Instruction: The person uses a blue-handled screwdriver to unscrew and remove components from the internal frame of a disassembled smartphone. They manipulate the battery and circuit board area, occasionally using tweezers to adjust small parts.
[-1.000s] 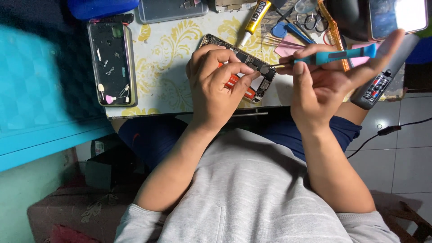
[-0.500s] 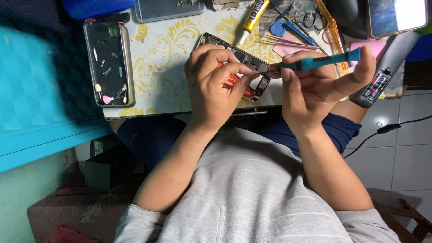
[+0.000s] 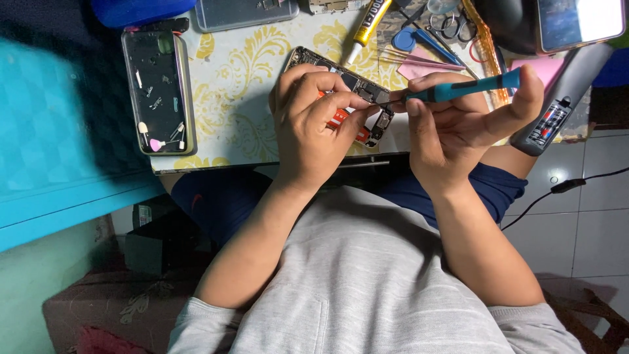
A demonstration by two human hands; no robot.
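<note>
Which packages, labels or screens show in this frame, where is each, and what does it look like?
Lit phone screen: top right corner, rectangular, glowing pale blue-white.
Glue tube: top centre on the patterned table, slim, yellow with black print, white nozzle.
Grey handheld device: right of the right hand, long, with a red, white and black label panel.
Open phone: under the left hand, red-orange sticker partly visible.
</note>
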